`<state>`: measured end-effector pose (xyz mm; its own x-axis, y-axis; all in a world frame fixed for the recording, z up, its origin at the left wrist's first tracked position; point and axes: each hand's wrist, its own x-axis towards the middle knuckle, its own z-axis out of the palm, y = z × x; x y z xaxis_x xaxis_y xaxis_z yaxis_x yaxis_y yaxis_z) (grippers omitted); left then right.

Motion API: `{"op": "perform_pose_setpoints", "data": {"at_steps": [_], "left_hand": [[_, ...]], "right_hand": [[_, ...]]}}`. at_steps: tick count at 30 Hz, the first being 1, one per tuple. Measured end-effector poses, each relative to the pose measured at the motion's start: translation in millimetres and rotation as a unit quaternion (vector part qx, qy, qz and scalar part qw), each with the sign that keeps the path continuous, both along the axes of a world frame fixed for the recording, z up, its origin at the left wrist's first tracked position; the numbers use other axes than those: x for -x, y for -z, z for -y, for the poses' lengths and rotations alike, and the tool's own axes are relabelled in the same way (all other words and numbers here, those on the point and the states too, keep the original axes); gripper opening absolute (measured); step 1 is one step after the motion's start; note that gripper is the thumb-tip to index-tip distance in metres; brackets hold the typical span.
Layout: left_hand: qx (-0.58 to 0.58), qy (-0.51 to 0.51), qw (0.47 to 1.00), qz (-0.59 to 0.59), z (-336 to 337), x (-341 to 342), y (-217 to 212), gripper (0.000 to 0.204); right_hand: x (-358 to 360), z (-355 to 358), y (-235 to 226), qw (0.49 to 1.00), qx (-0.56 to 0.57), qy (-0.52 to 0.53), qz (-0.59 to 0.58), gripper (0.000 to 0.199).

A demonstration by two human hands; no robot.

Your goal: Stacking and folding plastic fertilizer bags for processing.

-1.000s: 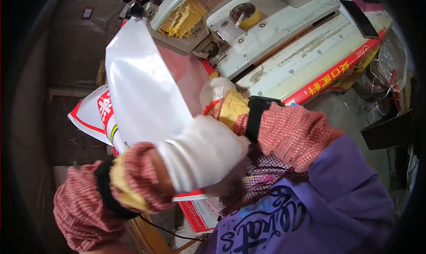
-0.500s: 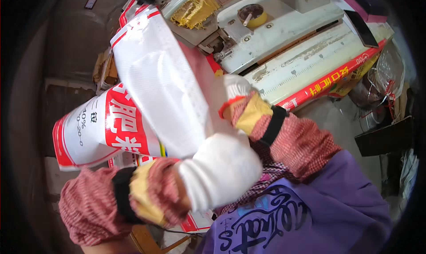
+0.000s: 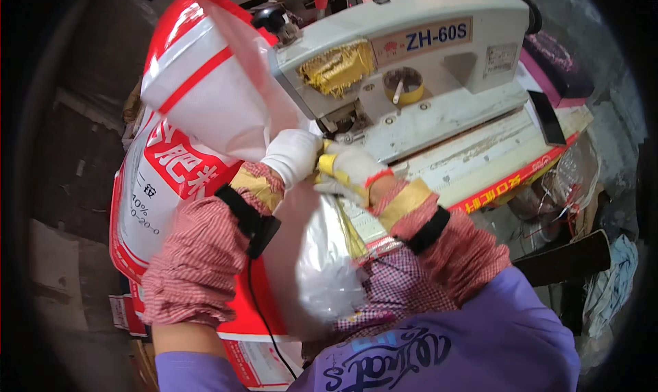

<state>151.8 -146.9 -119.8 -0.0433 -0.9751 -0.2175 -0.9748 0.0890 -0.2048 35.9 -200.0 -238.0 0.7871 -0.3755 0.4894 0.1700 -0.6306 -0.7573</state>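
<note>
Sack edges are best held flat; right hand pinches it; left hand, cannot tell.

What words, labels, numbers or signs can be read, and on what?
Wording isn't copied here; print stands on:
Machine: big blue letters and numbers, legible; small label, too small to read.
Sack: white characters on red, dark characters and numbers nearby.
Red strip: yellow characters.
Sweatshirt: dark lettering, only partly readable.

Blue ltrs on mach., wht chars on bag, dk script on purple top
</note>
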Motion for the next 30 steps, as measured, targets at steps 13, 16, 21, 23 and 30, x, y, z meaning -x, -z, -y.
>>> {"op": "perform_pose_setpoints", "data": {"at_steps": [13,16,21,23,30], "left_hand": [[0.016,0.147,0.966,0.213,-192.2,-11.1,-199.1,0.003],[0.280,0.157,0.919,0.230,-244.1,-39.2,-229.5,0.027],[0.648,-0.161,0.744,0.010,-344.8,-105.8,-132.7,0.047],[0.657,-0.404,0.636,-0.003,-417.6,-152.5,-55.5,0.051],[0.435,-0.274,0.174,-0.840,-439.0,-56.1,39.2,0.072]], "right_hand": [[-39.5,-49.2,-116.1,0.859,0.344,0.263,-0.275,0.016],[-69.5,-71.9,-119.3,0.849,0.377,0.241,-0.281,0.015],[-60.7,-159.2,-171.9,0.946,0.137,-0.206,-0.210,0.020],[-45.0,-199.8,-175.0,0.826,-0.397,-0.346,-0.199,0.018],[-28.9,-319.4,-106.3,0.733,-0.467,-0.352,-0.347,0.027]]}}
